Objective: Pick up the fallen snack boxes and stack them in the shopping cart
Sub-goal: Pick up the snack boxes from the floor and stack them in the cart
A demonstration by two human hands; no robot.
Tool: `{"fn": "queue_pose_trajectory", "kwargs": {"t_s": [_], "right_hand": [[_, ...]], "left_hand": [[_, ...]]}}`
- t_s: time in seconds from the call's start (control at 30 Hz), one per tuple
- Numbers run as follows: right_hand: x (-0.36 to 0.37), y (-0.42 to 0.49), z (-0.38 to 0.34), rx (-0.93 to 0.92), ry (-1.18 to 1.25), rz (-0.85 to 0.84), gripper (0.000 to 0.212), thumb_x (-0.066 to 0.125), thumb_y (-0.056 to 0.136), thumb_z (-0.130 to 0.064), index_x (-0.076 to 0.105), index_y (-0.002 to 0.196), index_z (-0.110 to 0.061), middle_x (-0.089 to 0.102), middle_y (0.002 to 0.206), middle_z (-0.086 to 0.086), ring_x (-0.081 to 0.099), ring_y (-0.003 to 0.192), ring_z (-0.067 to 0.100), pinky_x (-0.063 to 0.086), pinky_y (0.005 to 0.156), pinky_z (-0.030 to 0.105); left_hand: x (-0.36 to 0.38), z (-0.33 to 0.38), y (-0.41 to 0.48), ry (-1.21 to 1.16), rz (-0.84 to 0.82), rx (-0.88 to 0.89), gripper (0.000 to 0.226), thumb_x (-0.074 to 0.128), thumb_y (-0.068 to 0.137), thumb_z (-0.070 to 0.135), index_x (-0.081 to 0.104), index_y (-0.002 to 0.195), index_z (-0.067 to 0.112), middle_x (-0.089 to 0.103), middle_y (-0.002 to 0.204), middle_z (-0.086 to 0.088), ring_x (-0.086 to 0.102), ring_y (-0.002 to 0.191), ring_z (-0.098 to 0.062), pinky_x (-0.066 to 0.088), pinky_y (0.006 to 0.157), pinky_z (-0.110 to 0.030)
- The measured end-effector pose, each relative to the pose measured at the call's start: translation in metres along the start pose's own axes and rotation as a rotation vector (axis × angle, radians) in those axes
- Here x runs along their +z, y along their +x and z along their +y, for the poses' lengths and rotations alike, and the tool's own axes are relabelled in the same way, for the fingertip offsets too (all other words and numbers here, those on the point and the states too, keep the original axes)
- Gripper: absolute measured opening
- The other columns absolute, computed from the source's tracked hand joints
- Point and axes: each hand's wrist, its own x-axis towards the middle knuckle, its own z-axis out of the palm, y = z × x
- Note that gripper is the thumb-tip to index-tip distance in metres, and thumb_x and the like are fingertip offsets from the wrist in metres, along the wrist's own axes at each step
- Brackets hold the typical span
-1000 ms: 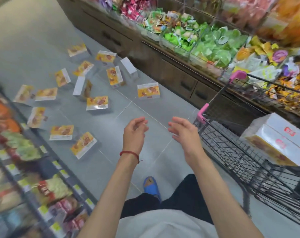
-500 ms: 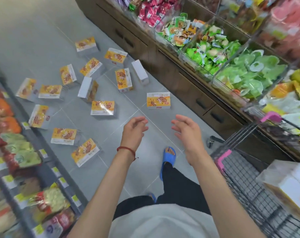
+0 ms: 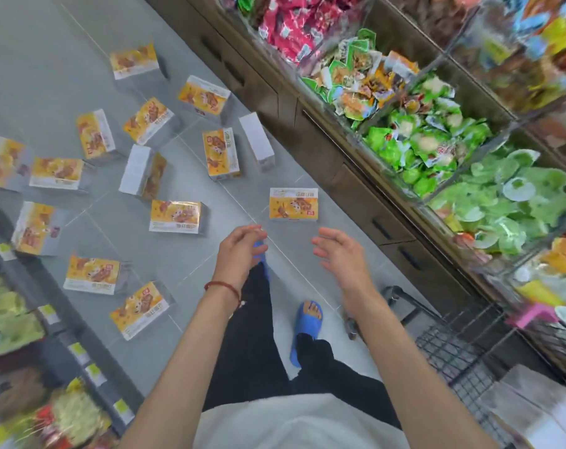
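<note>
Several yellow-and-white snack boxes lie scattered over the grey tile floor. The nearest snack box lies flat just beyond my hands, another snack box to its left. My left hand and my right hand hover side by side above the floor, fingers relaxed and loosely curved, holding nothing. The black wire shopping cart with a pink handle stands at the lower right, and white boxes rest inside it.
A wooden counter with clear bins of green, red and yellow snack packets runs along the right. Shelves of packaged goods line the left edge. My feet in blue slippers stand on the tiles between them.
The view has moved forward and left along the aisle, bringing the nearest box closer to my hands. The cart has slid toward the lower right corner. Both hands stay empty.
</note>
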Motion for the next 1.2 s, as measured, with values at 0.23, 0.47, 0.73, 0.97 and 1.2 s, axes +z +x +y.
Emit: {"fn": "queue_pose_trajectory", "kwargs": {"t_s": [0.23, 0.47, 0.73, 0.97, 1.2], "right_hand": [[0.057, 0.102, -0.011, 0.117, 0.073, 0.127, 0.021, 0.062, 0.1, -0.016, 0.068, 0.119, -0.018, 0.071, 0.116, 0.006, 0.067, 0.099, 0.015, 0.05, 0.087, 0.025], [0.074, 0.211, 0.017, 0.171, 0.121, 0.205, 0.017, 0.062, 0.099, -0.01, 0.068, 0.114, -0.014, 0.07, 0.11, 0.012, 0.064, 0.086, 0.013, 0.052, 0.081, 0.024], [0.081, 0.333, 0.096, 0.255, -0.033, 0.175, 0.014, 0.058, 0.1, -0.011, 0.065, 0.109, -0.02, 0.064, 0.094, -0.001, 0.06, 0.078, 0.011, 0.048, 0.064, 0.016], [0.074, 0.451, 0.184, 0.318, -0.216, 0.189, 0.034, 0.065, 0.088, -0.02, 0.062, 0.122, -0.017, 0.065, 0.102, 0.002, 0.061, 0.072, 0.016, 0.05, 0.071, 0.03], [0.065, 0.567, 0.264, 0.227, -0.452, 0.266, 0.053, 0.066, 0.094, -0.03, 0.05, 0.142, -0.014, 0.05, 0.143, 0.005, 0.049, 0.131, 0.023, 0.038, 0.097, 0.027]], "left_hand": [[-0.003, 0.02, 0.128, 0.05, -0.018, -0.118, 0.016, 0.056, 0.095, 0.011, 0.066, 0.089, 0.023, 0.07, 0.106, -0.008, 0.066, 0.092, -0.022, 0.048, 0.087, -0.033], [0.015, 0.006, 0.245, 0.202, -0.015, -0.134, 0.012, 0.057, 0.081, 0.027, 0.067, 0.087, 0.027, 0.074, 0.102, -0.008, 0.069, 0.096, -0.022, 0.05, 0.09, -0.035], [0.046, -0.087, 0.358, 0.288, -0.047, -0.306, 0.009, 0.054, 0.071, 0.032, 0.059, 0.077, 0.027, 0.068, 0.094, -0.005, 0.066, 0.092, -0.026, 0.054, 0.096, -0.052], [0.056, -0.172, 0.468, 0.414, 0.003, -0.381, 0.024, 0.053, 0.061, 0.036, 0.056, 0.076, 0.019, 0.065, 0.097, -0.017, 0.063, 0.092, -0.029, 0.052, 0.087, -0.037], [0.084, -0.233, 0.579, 0.495, -0.065, -0.388, 0.09, 0.072, 0.07, 0.049, 0.04, 0.146, 0.014, 0.06, 0.126, -0.015, 0.06, 0.115, -0.031, 0.046, 0.103, -0.044]]}}
